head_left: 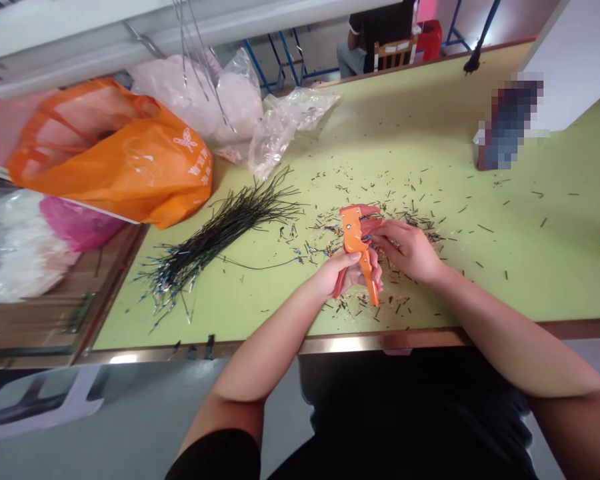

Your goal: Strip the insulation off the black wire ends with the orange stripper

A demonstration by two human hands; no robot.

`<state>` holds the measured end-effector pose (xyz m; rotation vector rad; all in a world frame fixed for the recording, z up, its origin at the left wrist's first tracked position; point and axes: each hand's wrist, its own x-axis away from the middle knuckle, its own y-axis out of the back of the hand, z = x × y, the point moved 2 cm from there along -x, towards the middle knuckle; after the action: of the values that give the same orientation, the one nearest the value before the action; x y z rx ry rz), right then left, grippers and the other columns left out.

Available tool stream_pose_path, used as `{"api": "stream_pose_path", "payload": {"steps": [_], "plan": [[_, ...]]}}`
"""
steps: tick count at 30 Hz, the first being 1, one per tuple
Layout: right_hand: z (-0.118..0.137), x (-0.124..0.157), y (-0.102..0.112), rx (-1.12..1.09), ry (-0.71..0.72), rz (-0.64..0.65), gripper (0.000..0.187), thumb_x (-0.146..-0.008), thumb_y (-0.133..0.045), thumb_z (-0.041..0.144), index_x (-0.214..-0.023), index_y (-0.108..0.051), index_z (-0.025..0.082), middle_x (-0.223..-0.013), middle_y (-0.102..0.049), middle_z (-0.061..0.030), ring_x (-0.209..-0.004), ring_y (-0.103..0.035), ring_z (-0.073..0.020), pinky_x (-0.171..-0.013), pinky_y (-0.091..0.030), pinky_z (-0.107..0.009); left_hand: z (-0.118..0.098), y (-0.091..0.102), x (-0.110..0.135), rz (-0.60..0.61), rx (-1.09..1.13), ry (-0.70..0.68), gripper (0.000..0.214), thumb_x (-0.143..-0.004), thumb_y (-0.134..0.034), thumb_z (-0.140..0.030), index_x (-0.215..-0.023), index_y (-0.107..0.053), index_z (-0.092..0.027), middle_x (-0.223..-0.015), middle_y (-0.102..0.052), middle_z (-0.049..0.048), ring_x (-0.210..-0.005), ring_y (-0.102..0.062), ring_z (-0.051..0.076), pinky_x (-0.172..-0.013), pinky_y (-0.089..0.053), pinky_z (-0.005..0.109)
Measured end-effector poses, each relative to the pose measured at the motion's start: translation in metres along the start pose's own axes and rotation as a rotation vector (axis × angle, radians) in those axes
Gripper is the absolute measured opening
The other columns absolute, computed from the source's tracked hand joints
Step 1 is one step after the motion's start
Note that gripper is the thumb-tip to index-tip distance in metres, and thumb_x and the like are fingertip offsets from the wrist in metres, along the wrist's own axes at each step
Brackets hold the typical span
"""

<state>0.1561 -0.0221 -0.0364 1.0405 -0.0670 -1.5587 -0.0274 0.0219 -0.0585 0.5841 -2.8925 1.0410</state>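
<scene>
Left hand (347,270) was clamped round the handles of one orange pistol-grip wire stripper tool (355,239). The tool's long axis ran roughly upright in the head view, with the head pointing away from the body and the handles towards it. It was held just above the yellow-green worktop (430,153), near the front edge.

Right hand (411,250) sat just right of the tool head, fingertips drawn together and touching the head from the right. Whatever was pinched there was too small to tell. So the right hand was nearer the head and the left was on the grips.

One loose bundle of thin black wires with coloured ends (220,233) lay well apart to the left of the left hand, long axis diagonal from near-left to far-right. There were too many strands to count.

Short dark wire offcuts (415,217) were scattered around and under both hands, also uncountable.

Far left held one orange plastic bag (130,160) and one pink bag (77,223) below it. Several clear plastic bags (280,127) lay behind the bundle.
</scene>
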Motion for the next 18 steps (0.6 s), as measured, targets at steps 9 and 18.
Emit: {"api": "stream_pose_path", "payload": {"steps": [9,18], "plan": [[0.0033,-0.0001,-0.0007,-0.011,-0.014,0.015,0.018,-0.108,-0.057,0.022,-0.106,-0.075,0.02,-0.097,-0.079,-0.0087,-0.083,-0.074,-0.0205,-0.076,-0.061,-0.035,-0.0005,-0.0005,-0.001,-0.055,-0.036,-0.027,0.051,-0.082,-0.079,-0.066,-0.083,-0.061,-0.018,-0.069,-0.066,0.003,-0.067,-0.071,0.021,-0.07,-0.061,0.036],[0.0056,-0.0008,-0.0014,-0.006,-0.016,0.015,0.021,-0.108,-0.055,0.02,-0.103,-0.076,0.019,-0.098,-0.079,-0.0087,-0.084,-0.074,-0.0205,-0.075,-0.06,-0.035,0.0012,-0.0066,-0.0016,-0.103,-0.098,-0.054,0.051,-0.085,-0.078,-0.064,-0.075,-0.056,-0.019,-0.055,-0.056,-0.003,-0.051,-0.059,0.013,-0.057,-0.058,0.027]]}}
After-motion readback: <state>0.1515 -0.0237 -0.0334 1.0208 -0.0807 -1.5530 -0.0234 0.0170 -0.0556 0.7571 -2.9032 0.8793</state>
